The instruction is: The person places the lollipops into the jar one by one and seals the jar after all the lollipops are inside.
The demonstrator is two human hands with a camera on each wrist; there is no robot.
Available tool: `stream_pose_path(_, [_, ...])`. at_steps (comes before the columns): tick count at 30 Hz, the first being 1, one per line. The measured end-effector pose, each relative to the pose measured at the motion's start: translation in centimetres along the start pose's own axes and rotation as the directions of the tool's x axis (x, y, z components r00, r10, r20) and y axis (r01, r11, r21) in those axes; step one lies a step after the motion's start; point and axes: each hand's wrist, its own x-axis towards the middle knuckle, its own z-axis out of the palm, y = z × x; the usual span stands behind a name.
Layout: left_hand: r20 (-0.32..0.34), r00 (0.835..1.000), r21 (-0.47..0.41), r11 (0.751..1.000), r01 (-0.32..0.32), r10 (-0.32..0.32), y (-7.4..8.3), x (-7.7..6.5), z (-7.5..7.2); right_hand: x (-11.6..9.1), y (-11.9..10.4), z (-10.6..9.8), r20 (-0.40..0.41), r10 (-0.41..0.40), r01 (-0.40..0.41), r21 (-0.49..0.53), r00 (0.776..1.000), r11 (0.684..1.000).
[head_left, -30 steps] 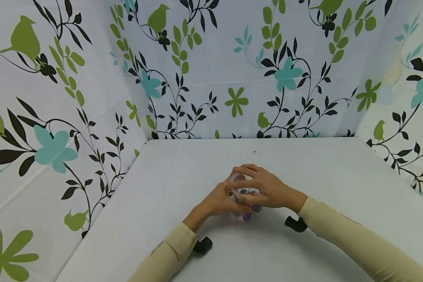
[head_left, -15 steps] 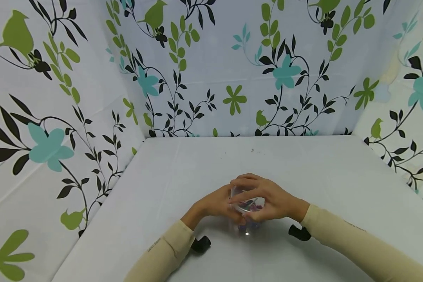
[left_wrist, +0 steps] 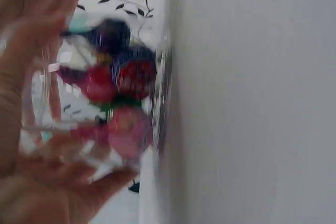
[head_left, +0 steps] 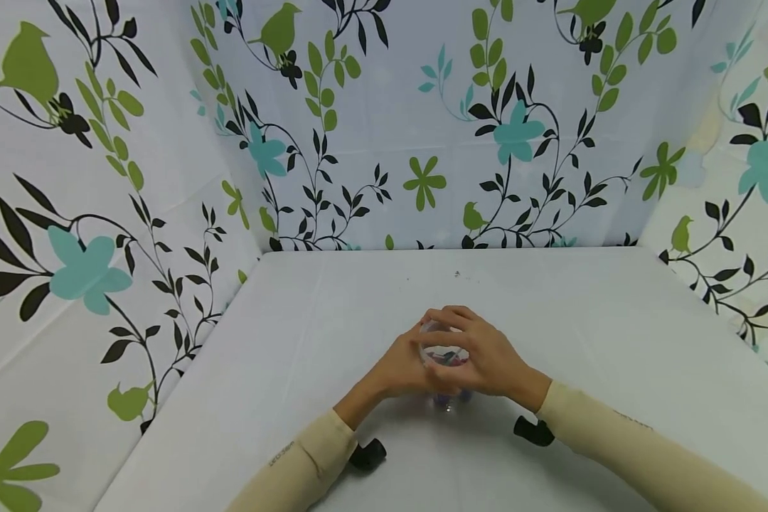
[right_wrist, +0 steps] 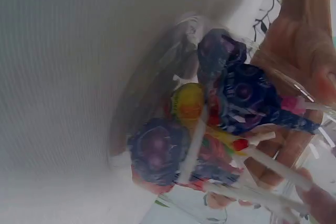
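A clear see-through jar (head_left: pixel 446 346) stands between both hands at the middle of the white table. Wrapped lollipops (right_wrist: pixel 244 98) with white sticks fill its lower part, their purple, blue, red, pink and yellow heads near the base. My left hand (head_left: pixel 398 366) grips the jar's left side with curled fingers. Across the upper rim, my right hand (head_left: pixel 496 354) holds the jar from the right, fingers spread around the top. In the left wrist view the jar's base is close to the table; blur hides whether it touches.
The white table (head_left: pixel 333 306) spreads around the hands. Patterned curtains (head_left: pixel 371 92) with leaves and birds close off the back and both sides. A black wrist camera (head_left: pixel 368 455) sits under the left wrist, another black camera (head_left: pixel 534 430) under the right.
The jar and both hands dipped toward me, then moved back a little farther away. The jar's visible opening changed its angle slightly. Both hands keep their hold on it.
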Motion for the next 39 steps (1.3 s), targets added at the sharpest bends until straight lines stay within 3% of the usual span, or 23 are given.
stream_pose_path(2, [-0.100, 0.995, 0.054, 0.999, 0.007, -0.002, 0.2, 0.4, 0.6, 0.6, 0.0, 0.5, -0.052, 0.056, -0.061, -0.086, 0.997, 0.994])
stream_pose_path(5, [-0.231, 0.973, 0.045, 0.998, 0.035, -0.024, 0.4, 0.7, 1.5, 1.7, -0.2, 1.4, -0.108, 0.146, -0.167, -0.215, 0.983, 0.962])
stream_pose_path(7, [-0.262, 0.965, 0.058, 0.997, 0.047, -0.031, 0.3, 0.8, 1.5, 2.0, -0.4, 1.5, -0.063, 0.208, -0.218, -0.243, 0.976, 0.945])
stream_pose_path(11, [-0.192, 0.978, 0.044, 0.995, 0.087, -0.077, -0.4, 0.8, 0.7, 1.7, -0.1, -0.5, 0.163, 0.302, -0.290, -0.095, 0.939, 0.952])
stream_pose_path(13, [-0.164, 0.982, 0.027, 0.994, 0.102, -0.097, -0.7, 0.8, 0.3, 1.4, 0.3, -1.2, 0.224, 0.325, -0.329, -0.021, 0.919, 0.944])
stream_pose_path(15, [-0.182, 0.979, 0.013, 0.995, 0.101, -0.097, -0.6, 0.8, 0.2, 1.3, 0.4, -0.9, 0.182, 0.336, -0.337, -0.025, 0.924, 0.941])
stream_pose_path(17, [-0.219, 0.974, 0.042, 0.997, 0.072, -0.061, -0.5, 0.9, 0.4, 1.4, -0.1, 0.0, 0.101, 0.339, -0.328, -0.113, 0.935, 0.938])
stream_pose_path(19, [-0.259, 0.966, 0.083, 0.996, 0.042, -0.019, -0.3, 1.0, 0.5, 1.7, -0.9, 0.7, 0.049, 0.352, -0.333, -0.226, 0.935, 0.915])
stream_pose_path(21, [-0.270, 0.963, 0.113, 0.993, 0.032, 0.000, -0.2, 1.0, 0.8, 2.0, -1.4, 0.7, 0.042, 0.358, -0.330, -0.299, 0.933, 0.895])
stream_pose_path(23, [-0.254, 0.967, 0.095, 0.994, 0.045, -0.019, -0.2, 0.9, 0.9, 2.4, -1.3, -0.1, 0.088, 0.363, -0.320, -0.312, 0.928, 0.894])
stream_pose_path(27, [-0.206, 0.976, 0.009, 0.997, 0.075, -0.072, -0.6, 0.3, 1.0, 2.1, 0.2, -0.7, 0.162, 0.310, -0.277, -0.199, 0.937, 0.940])
stream_pose_path(31, [-0.227, 0.973, 0.037, 0.999, 0.038, -0.029, -0.6, 0.3, 1.3, 1.5, 0.8, 0.7, 0.048, 0.264, -0.256, -0.125, 0.963, 0.959])
stream_pose_path(34, [-0.202, 0.979, 0.074, 0.996, 0.043, -0.027, -0.2, 0.5, 1.0, 1.6, 0.8, 0.6, 0.001, 0.273, -0.272, -0.089, 0.962, 0.958])
stream_pose_path(36, [-0.127, 0.989, 0.087, 0.993, 0.084, -0.073, 0.0, 0.4, -0.1, 1.8, 1.1, -0.2, 0.029, 0.310, -0.310, -0.016, 0.950, 0.951])
stream_pose_path(39, [-0.026, 0.991, 0.175, 0.975, 0.136, -0.134, -0.4, -0.4, -3.2, 1.3, 2.6, -1.8, 0.067, 0.380, -0.383, 0.031, 0.922, 0.923])
